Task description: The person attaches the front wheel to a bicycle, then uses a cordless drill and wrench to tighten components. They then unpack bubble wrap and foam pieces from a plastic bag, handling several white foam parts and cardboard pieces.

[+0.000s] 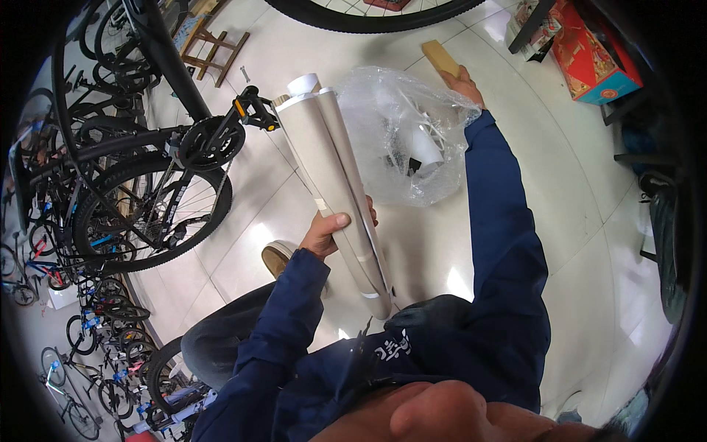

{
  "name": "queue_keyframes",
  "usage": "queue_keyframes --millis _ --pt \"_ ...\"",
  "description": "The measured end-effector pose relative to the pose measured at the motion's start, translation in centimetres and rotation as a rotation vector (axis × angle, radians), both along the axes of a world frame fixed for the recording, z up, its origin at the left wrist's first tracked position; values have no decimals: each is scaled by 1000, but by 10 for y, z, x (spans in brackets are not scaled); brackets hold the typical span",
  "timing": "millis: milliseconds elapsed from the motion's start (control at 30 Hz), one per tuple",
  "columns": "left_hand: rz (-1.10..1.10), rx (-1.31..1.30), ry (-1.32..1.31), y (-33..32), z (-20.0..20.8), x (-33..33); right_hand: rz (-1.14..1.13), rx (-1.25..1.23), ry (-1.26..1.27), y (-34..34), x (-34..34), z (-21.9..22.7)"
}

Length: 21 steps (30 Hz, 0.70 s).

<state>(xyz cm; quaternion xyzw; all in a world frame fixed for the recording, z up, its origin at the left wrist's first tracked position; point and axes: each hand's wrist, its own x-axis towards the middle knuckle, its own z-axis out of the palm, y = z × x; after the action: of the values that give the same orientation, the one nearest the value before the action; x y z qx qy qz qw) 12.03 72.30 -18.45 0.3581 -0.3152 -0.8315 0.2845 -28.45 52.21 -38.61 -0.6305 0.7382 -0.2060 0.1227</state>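
My left hand (324, 233) is closed around a bundle of long rolled cardboard sheets (313, 158), grey-beige outside and white inside. The bundle stands tilted in front of me, its lower end near my lap. Stretched out to the far right, my right hand (467, 88) grips the near end of a small tan cardboard box (440, 59). A big clear plastic bag (401, 132) lies between the rolls and my right forearm. White and black bits, not clear enough to name, show inside the bag.
At left, a black bicycle (158, 191) has its pedal (254, 109) close to the rolls. Many more bicycles (110, 324) stand behind it. A wheel (375, 26) crosses the far edge. A wooden stand (212, 51), a small wrench (245, 74) and a red box (593, 55) are on the floor.
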Motion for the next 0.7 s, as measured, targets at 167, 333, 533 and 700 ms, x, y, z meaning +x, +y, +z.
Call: queue_keyframes --millis 167,333,533,700 --pt "-113 16 107 -21 14 -24 -170 -76 -19 40 -9 -8" --pt "-322 83 228 -58 35 -53 -488 3 -218 175 -35 -5" --pt "-528 105 364 -98 88 -97 -808 -87 -1218 362 -42 131" --pt "-540 203 433 -80 120 -111 -678 -223 -1154 429 66 290"
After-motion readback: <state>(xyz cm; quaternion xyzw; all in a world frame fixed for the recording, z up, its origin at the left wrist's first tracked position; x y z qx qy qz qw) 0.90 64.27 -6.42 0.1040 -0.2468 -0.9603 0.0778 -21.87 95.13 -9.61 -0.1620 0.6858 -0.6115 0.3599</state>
